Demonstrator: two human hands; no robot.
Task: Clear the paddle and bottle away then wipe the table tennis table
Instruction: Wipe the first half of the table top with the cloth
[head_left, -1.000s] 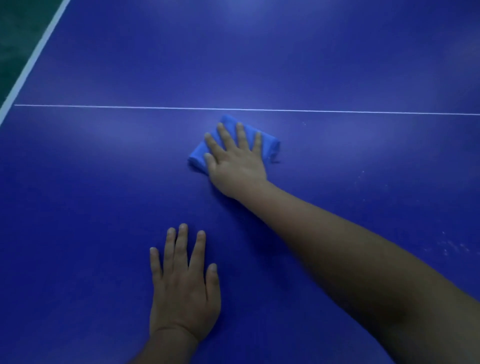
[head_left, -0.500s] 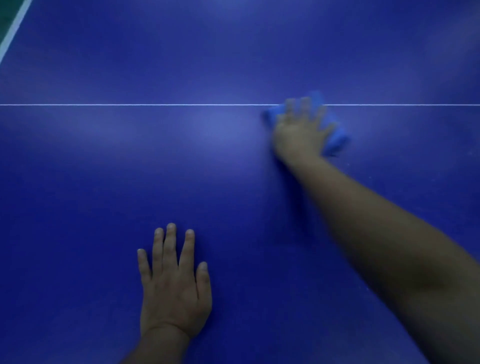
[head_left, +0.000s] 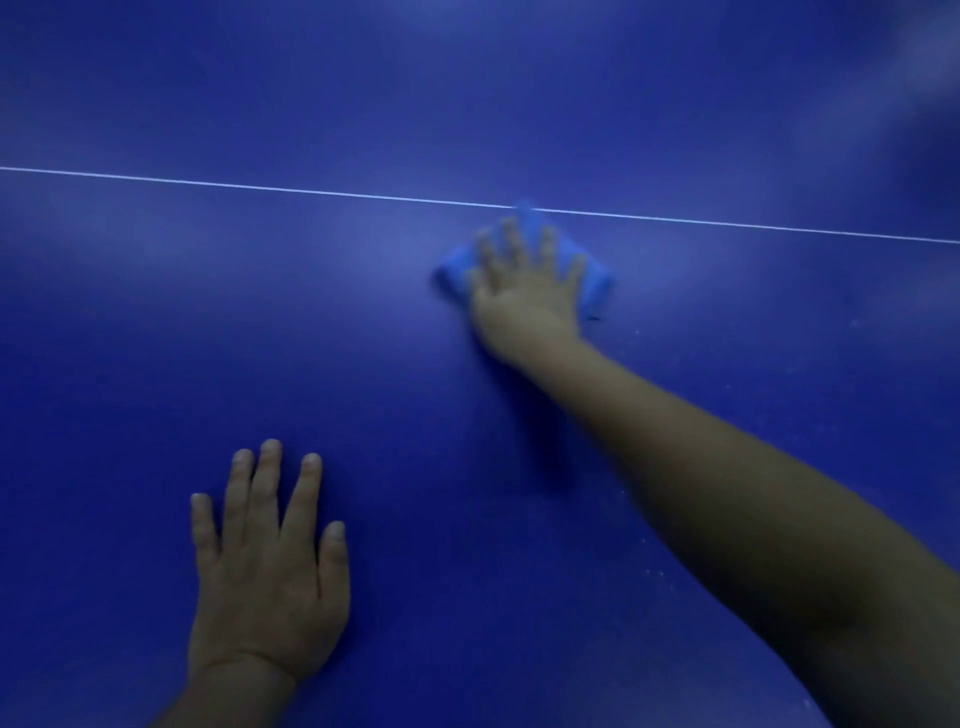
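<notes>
Right hand: right hand (head_left: 524, 296) at full arm's reach, palm down, fingers straight and spread, pressing the cloth; blurred.
Left hand: left hand (head_left: 265, 577) flat on the table (head_left: 156, 364), fingers straight, slightly apart.
Cloth: light blue folded cloth (head_left: 592, 280) under the right fingers, showing either side of them, its far corner touching the white line (head_left: 260, 188).

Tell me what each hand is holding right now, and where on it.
Neither grips anything. The right hand presses flat on top of the folded light-blue cloth; the left hand rests on the blue table.
</notes>
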